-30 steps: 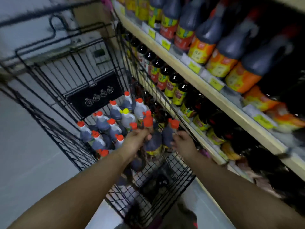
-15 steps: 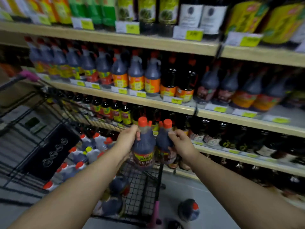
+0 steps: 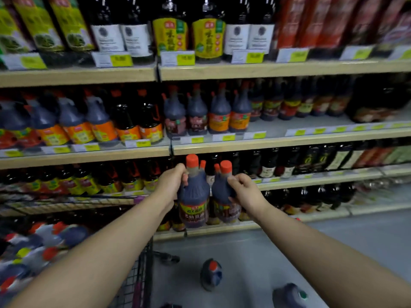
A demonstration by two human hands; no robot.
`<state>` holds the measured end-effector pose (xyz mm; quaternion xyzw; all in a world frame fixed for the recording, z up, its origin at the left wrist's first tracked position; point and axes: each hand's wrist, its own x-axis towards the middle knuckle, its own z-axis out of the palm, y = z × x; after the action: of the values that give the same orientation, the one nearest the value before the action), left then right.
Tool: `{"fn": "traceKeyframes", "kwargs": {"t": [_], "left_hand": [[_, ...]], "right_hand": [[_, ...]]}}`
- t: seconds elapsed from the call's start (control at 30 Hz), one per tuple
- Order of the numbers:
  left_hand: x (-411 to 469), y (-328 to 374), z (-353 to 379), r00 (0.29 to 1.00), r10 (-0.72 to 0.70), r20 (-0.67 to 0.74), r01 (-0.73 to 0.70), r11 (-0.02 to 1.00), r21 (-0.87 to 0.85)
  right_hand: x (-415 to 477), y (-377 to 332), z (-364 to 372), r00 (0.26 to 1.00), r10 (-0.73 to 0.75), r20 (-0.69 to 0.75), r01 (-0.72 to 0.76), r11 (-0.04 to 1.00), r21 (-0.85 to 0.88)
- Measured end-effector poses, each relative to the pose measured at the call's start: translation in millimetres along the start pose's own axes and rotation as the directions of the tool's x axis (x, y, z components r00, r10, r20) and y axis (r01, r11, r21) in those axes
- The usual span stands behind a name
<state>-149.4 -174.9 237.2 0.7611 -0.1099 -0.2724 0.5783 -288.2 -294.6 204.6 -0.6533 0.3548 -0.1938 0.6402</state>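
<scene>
My left hand (image 3: 172, 184) grips the neck of a dark sauce bottle (image 3: 194, 203) with an orange cap and a green-and-brown label. My right hand (image 3: 243, 192) holds a second dark sauce bottle (image 3: 223, 196) of the same kind by its shoulder. Both bottles hang upright side by side, almost touching, in front of the lower shelves. Above them, the middle shelf (image 3: 278, 142) carries a row of similar orange-capped bottles (image 3: 196, 112), with an open stretch of shelf to their right.
A black wire shopping cart (image 3: 138, 274) at the lower left holds several bottles with orange caps. Two bottles (image 3: 211, 274) stand on the grey floor below my hands. Shelves packed with dark bottles fill the whole view ahead.
Both hands lifted the two bottles up out of the cart. My view swung from the cart to face the shelves, and the bottles rose toward the middle shelf.
</scene>
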Motion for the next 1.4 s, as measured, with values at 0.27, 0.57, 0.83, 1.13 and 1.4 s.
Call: {"fn": "traceKeyframes", "kwargs": {"t": [0.27, 0.57, 0.83, 1.13, 1.4], "left_hand": [[-26, 12, 136, 0.999, -0.013, 0.030, 0.013, 1.000, -0.024], [-28, 39, 214, 1.000, 0.010, 0.004, -0.010, 1.000, -0.010], [5, 63, 223, 1.000, 0.010, -0.013, -0.011, 0.997, -0.078], [49, 89, 222, 0.995, 0.086, -0.043, -0.090, 0.990, -0.108], [89, 99, 237, 0.994, 0.089, -0.060, -0.097, 0.986, -0.138]], "right_hand": [[12, 13, -141, 1.000, -0.014, -0.027, 0.014, 0.999, -0.029], [41, 8, -231, 0.987, -0.124, -0.098, 0.115, 0.989, -0.096], [86, -17, -244, 0.950, -0.237, -0.201, 0.216, 0.969, -0.121], [131, -50, -224, 0.879, -0.344, -0.331, 0.315, 0.939, -0.140], [190, -63, -219, 0.754, -0.551, -0.358, 0.498, 0.834, -0.236]]}}
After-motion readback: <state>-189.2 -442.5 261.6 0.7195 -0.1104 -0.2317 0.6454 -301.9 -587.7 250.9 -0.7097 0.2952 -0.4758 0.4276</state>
